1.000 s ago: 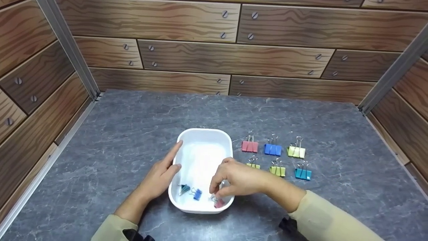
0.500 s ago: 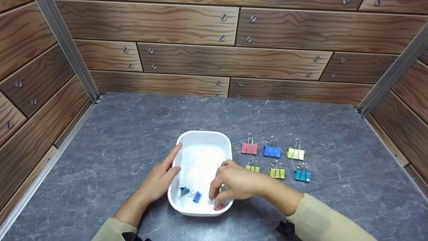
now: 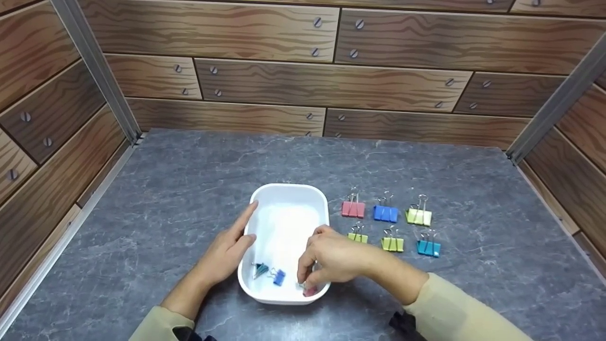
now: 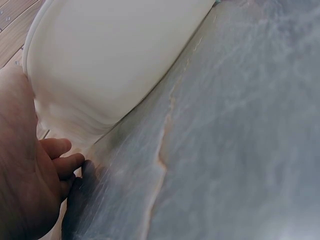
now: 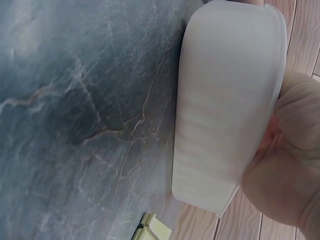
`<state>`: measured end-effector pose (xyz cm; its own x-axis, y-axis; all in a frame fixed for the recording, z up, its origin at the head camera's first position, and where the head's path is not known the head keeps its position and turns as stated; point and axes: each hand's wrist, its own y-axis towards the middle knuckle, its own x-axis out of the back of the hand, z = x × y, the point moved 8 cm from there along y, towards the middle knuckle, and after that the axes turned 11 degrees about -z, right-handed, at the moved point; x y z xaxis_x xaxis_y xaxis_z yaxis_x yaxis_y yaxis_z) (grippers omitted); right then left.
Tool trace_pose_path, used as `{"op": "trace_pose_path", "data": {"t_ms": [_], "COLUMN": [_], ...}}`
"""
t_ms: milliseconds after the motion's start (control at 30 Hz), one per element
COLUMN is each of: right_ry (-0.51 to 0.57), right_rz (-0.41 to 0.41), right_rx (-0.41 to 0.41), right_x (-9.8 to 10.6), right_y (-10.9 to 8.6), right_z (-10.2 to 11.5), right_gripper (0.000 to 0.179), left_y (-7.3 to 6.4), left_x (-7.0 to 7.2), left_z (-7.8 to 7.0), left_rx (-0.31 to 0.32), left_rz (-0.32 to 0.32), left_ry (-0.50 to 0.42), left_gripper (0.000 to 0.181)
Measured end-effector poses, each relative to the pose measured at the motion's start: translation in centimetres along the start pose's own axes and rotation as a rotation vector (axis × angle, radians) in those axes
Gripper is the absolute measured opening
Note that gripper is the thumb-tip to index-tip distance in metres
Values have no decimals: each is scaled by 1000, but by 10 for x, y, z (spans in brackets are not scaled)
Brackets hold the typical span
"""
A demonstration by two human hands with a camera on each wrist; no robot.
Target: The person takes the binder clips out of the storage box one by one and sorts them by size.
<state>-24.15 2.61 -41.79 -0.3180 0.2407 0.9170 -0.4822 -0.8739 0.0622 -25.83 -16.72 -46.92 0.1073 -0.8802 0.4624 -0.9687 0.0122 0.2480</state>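
Observation:
A white plastic tub [image 3: 284,227] stands on the table between both hands. My left hand [image 3: 222,255] rests along its left rim, index finger and thumb extended. My right hand [image 3: 336,253] reaches over the right rim, thumb and fingertips pinching a small pink binder clip [image 3: 310,291] at the tub's near right corner; the fingers partly cover that clip. A blue binder clip [image 3: 279,278] and a teal binder clip [image 3: 260,270] lie apart in the near end. Both wrist views show the tub's outer wall [image 4: 105,55], which hides its inside.
Right of the tub are two rows of binder clips. Behind are a pink one [image 3: 353,209], a blue one [image 3: 386,213] and a pale green one [image 3: 419,217]. In front are two yellow-green ones [image 3: 392,244] and a teal one [image 3: 428,248]. Wood-patterned walls [image 3: 265,80] enclose the table.
The right hand's thumb and fingertips have come down slightly onto the pink clip and now cover more of it. My left hand and the tub have stayed in place.

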Motion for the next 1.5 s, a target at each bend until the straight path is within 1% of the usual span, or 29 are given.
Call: {"op": "trace_pose_path", "data": {"t_ms": [200, 400, 600, 767, 933, 1167, 1367, 1500], "right_ry": [-13, -21, -37, -26, -8, 49, 175, 271], "right_rz": [10, -3, -6, -18, -29, -59, -114, -172], "right_rx": [4, 22, 12, 4, 7, -10, -34, -49], "right_x": [-2, -1, -1, -1, 0, 2, 7, 10], "right_y": [1, 2, 2, 2, 3, 4, 1, -1], "right_z": [2, 3, 2, 2, 2, -2, -4, -7], "right_gripper": [3, 5, 5, 4, 6, 5, 5, 3], "left_y": [-1, 0, 0, 0, 1, 2, 2, 0], "left_x": [0, -1, 0, 1, 2, 2, 0, 0], "left_z": [0, 0, -1, 0, 0, 0, 0, 0], "left_rx": [-10, 14, -2, -8, -4, 3, 22, 29], "left_rz": [5, 16, 9, 5, 6, 0, 17, 17], "left_ry": [-2, -5, -9, -5, -5, -3, -16, -19], "left_gripper": [67, 66, 66, 67, 67, 67, 66, 67]}}
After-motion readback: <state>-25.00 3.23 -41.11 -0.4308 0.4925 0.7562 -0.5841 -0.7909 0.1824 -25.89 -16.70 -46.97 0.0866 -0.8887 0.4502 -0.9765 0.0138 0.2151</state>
